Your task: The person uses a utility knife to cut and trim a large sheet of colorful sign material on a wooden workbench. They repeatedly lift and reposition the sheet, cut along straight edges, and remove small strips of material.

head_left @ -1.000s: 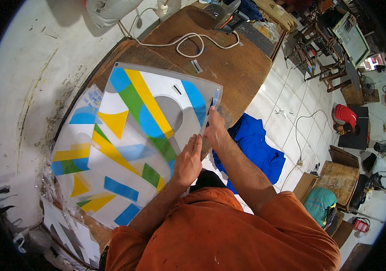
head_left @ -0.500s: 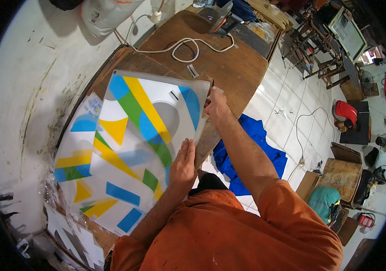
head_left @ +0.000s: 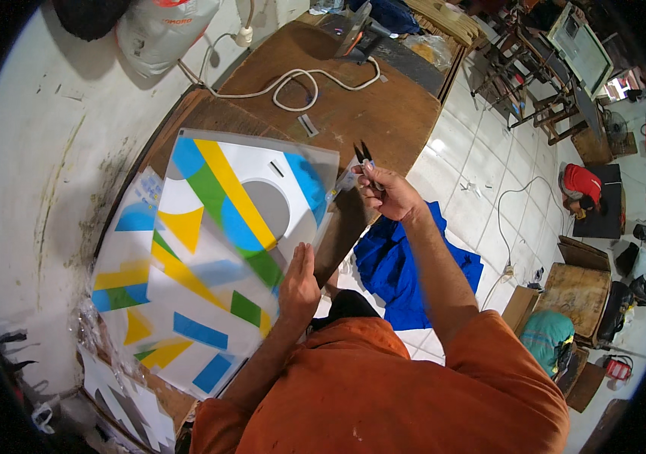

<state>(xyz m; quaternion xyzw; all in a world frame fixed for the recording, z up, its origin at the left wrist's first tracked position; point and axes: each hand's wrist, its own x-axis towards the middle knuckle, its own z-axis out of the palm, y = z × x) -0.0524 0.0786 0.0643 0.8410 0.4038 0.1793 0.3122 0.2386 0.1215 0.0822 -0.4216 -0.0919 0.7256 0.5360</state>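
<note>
A large translucent film sheet [head_left: 266,193] printed with yellow, green, blue and grey shapes lies on the wooden table. Beneath its left side, partly hidden, is another sheet [head_left: 132,250] in the same colours. My left hand [head_left: 299,287] rests flat on the sheet's near right edge, fingers stretched out. Just off the sheet's far right corner, my right hand [head_left: 391,195] is closed around small scissors [head_left: 362,153], dark blades pointing up and a little apart. A thin clear scrap [head_left: 343,181] shows beside its fingers; whether it is attached to the sheet I cannot tell.
Beyond the sheet, a white cable [head_left: 293,76] loops across the brown table [head_left: 399,113], by a small cut strip [head_left: 308,125]. Blue cloth [head_left: 414,265] lies on the tiled floor to the right. Someone in red [head_left: 582,185] is farther off. A white wall bounds the left.
My right hand has drawn back from the sheet's corner and turned, bringing the scissors into sight. My left hand stays on the sheet's edge. The view has shifted slightly.
</note>
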